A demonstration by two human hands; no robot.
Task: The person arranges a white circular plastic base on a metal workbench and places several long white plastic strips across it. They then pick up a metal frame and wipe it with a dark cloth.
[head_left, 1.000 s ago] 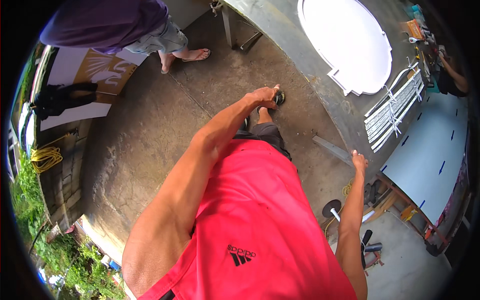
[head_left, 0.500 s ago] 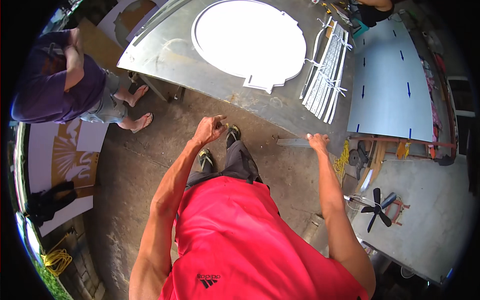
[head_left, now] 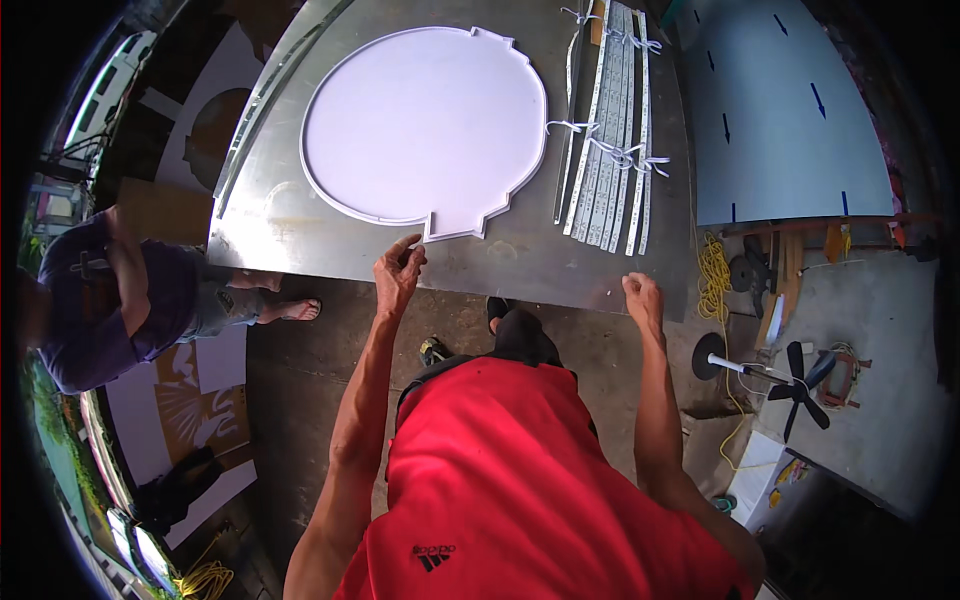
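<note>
My left hand point(head_left: 399, 277) is open at the near edge of the metal table point(head_left: 480, 272), thumb and forefinger apart and nothing between them. Its forefinger reaches up by the square tab of a large white panel point(head_left: 425, 130), round with a raised rim and stepped corners, lying flat; whether it touches cannot be told. My right hand point(head_left: 643, 300) is over the table's near edge, fingers curled in and no object visible in them. Beyond it lies a bundle of long thin white strips point(head_left: 610, 140) dotted with small marks, with white cords knotted around it.
A pale blue sheet point(head_left: 780, 120) with dark arrows lies to the right of the table. A person point(head_left: 120, 290) stands at left with arms folded. Yellow rope point(head_left: 713, 278) and a black-bladed fan point(head_left: 797, 388) are at right. Patterned brown and white panels point(head_left: 200, 400) lean at left.
I have moved closer to the table, so the panel and strips appear nearer. My left hand has come up to the table edge by the panel's tab; my right hand is now over the edge.
</note>
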